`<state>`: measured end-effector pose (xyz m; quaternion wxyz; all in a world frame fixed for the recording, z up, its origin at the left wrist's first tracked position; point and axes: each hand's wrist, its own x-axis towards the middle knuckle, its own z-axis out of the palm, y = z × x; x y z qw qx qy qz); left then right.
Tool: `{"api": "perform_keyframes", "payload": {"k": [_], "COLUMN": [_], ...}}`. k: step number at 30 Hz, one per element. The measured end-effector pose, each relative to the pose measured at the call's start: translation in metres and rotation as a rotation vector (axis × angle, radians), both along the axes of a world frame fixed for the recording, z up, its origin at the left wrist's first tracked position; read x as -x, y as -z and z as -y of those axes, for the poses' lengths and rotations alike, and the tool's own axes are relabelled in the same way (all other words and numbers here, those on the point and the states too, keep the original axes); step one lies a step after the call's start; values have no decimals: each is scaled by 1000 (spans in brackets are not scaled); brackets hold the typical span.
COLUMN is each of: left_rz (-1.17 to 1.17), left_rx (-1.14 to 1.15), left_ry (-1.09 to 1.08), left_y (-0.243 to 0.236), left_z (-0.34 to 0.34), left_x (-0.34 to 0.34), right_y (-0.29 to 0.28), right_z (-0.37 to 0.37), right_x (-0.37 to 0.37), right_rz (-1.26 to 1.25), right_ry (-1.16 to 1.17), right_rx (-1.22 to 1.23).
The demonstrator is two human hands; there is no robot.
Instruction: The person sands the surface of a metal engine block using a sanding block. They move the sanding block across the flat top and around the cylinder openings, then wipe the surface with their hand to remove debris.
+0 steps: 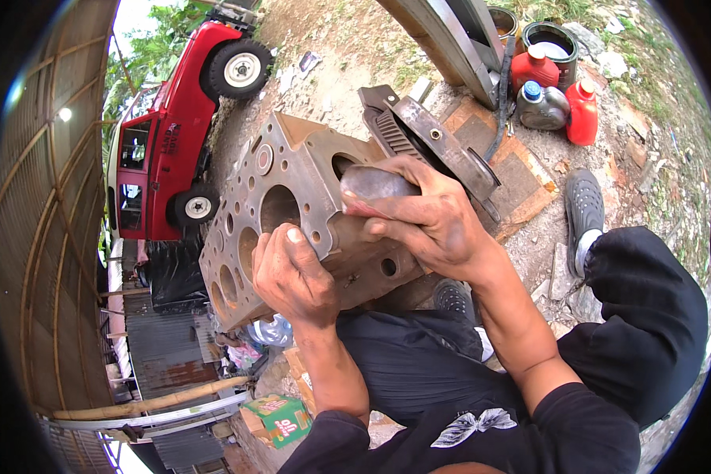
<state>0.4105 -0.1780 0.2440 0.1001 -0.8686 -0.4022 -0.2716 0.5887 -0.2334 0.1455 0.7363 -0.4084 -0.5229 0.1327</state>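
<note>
A bare, grey-brown engine block (296, 162) stands tilted in front of me, its face with several round cylinder bores turned up to the left. My left hand (296, 276) is closed at the near edge of that face, fingers curled at a bore and thumb lying on top. In my right hand (434, 217), between thumb and fingers, is a dark grey rounded piece with a reddish-brown edge, which looks like folded sandpaper (375, 183). It is over the block's right edge, beside a bore; its underside is hidden.
Behind the block lies a dark metal engine part with a toothed ring (430, 134), near a wooden board (521, 178). Red bottles (582, 114), a grey bottle (541, 107) and an open can (549, 47) stand right of a metal post (470, 47). A red vehicle (170, 142) is parked far left.
</note>
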Motion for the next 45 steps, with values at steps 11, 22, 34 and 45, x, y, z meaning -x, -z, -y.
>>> {"api": "perform_keyframes", "payload": {"k": [11,22,34,45], "left_rz": [55,74,67,102], "left_rx": [-16,-78,-92,-130], "left_ry": [-24,-43,-33,19], "left_y": [2,8,9,9], "left_z": [1,0,-2,-6], "left_x": [-7,-10,-8,-13], "right_y": [4,16,11,15], "right_z": [-13,-13,-10,-13], "right_x": [-1,-7,-13,-17], "right_rz": [-19,9,-11,73], "right_ry": [-33,-85,-147,-104], "right_rx": [-76,-47,-20,-36]}}
